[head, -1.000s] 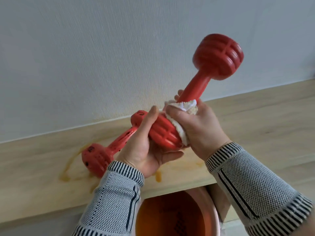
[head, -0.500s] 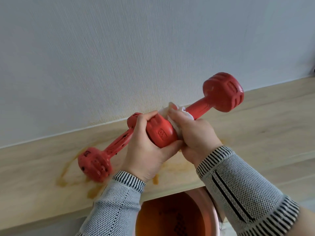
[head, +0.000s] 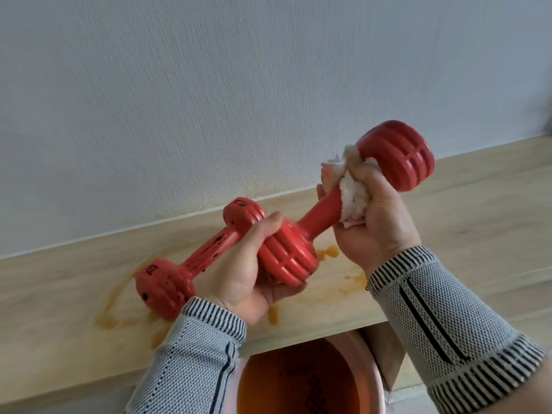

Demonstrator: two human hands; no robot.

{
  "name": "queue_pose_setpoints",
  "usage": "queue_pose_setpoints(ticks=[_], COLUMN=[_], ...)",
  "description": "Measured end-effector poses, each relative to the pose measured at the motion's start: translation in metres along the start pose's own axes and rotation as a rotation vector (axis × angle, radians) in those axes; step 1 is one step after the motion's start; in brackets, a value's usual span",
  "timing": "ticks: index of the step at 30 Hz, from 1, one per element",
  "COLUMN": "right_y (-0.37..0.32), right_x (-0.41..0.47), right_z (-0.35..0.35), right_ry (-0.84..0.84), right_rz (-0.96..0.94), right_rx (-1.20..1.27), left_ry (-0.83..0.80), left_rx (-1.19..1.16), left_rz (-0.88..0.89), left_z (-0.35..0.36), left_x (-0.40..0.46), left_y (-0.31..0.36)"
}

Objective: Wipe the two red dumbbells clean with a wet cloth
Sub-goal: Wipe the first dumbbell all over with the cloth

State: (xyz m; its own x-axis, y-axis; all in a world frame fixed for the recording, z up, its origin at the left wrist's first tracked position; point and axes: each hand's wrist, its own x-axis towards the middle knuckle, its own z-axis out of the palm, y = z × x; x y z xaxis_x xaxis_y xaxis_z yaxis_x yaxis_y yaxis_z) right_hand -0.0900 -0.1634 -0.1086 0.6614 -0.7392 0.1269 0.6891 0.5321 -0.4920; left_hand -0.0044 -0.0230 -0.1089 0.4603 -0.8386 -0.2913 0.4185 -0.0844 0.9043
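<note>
Red dumbbell (head: pixel 316 218) is held up tilted over the wooden shelf (head: pixel 448 234). Left hand (head: pixel 239 273) has its fingers clamped on the lower head, right hand (head: pixel 376 210) squeezes a white wet cloth (head: pixel 354 194) round the handle. Second, spotty dumbbell (head: pixel 194 255) lies on the stained shelf behind; orange-water basin (head: pixel 307 380) below.

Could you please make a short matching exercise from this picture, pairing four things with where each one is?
Things:
1. cloth
2. spotted dumbbell
3. basin
4. left hand

Places:
A. under the shelf edge
B. lying on the shelf
C. gripping a dumbbell's lower end
D. wrapped round a dumbbell's handle

Pairs: 1-D, 2-B, 3-A, 4-C
</note>
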Motion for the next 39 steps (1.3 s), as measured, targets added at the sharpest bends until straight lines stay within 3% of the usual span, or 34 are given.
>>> queue_pose_setpoints(ticks=[3, 5, 7, 9, 12, 14, 16, 17, 19, 25, 28, 30, 31, 34, 39], right_y=[0.0, -0.002, -0.001, 0.001, 0.001, 0.0, -0.002, -0.002, -0.003, -0.003, -0.001, -0.009, -0.015, -0.026, -0.015], right_x=[-0.001, 0.001, 0.003, 0.003, 0.001, -0.001, -0.005, -0.006, -0.007, -0.009, -0.001, 0.006, 0.009, 0.011, -0.004], right_z=[0.007, 0.011, 0.01, 0.007, 0.006, 0.007, 0.01, 0.011, 0.015, 0.012, -0.008, -0.02, -0.023, -0.02, -0.006], right_ry=[0.038, 0.18, 0.329, 0.384, 0.256, 0.152, 0.033, -0.044, -0.153, -0.317, 0.073, 0.354, 0.401, 0.252, 0.136], right_rz=[0.067, 0.14, 0.22, 0.244, 0.188, 0.149, 0.124, 0.112, 0.109, 0.249, 0.348, 0.253, 0.179, 0.056, 0.078], right_rx=[-0.012, 0.007, 0.083, 0.147, 0.14, 0.131, 0.099, 0.055, -0.071, -0.265, -0.295, -0.144, -0.097, -0.187, -0.45], left_ry=[0.012, 0.107, 0.26, 0.309, 0.326, 0.215, 0.063, 0.025, -0.012, 0.116, 0.151, 0.18, 0.198, 0.219, 0.282], left_rx=[0.069, 0.332, 0.783, 1.013, 0.871, 0.488, 0.038, -0.09, -0.215, -0.361, -0.259, -0.169, -0.117, 0.024, 0.089], left_rz=[0.073, 0.369, 0.716, 0.929, 0.784, 0.472, 0.048, -0.077, -0.151, 0.066, 0.25, 0.348, 0.391, 0.557, 0.796], left_z=[-0.001, -0.001, -0.005, -0.011, -0.008, 0.0, 0.0, -0.003, -0.008, -0.018, -0.024, -0.026, -0.025, -0.027, -0.022], left_x=[-0.002, 0.0, 0.004, 0.009, 0.006, -0.002, -0.004, -0.006, -0.006, -0.003, -0.009, -0.011, -0.012, -0.012, -0.007], left_y=[0.0, -0.006, -0.013, -0.021, -0.018, -0.009, -0.001, 0.003, 0.004, 0.006, 0.014, 0.018, 0.019, 0.021, 0.031])
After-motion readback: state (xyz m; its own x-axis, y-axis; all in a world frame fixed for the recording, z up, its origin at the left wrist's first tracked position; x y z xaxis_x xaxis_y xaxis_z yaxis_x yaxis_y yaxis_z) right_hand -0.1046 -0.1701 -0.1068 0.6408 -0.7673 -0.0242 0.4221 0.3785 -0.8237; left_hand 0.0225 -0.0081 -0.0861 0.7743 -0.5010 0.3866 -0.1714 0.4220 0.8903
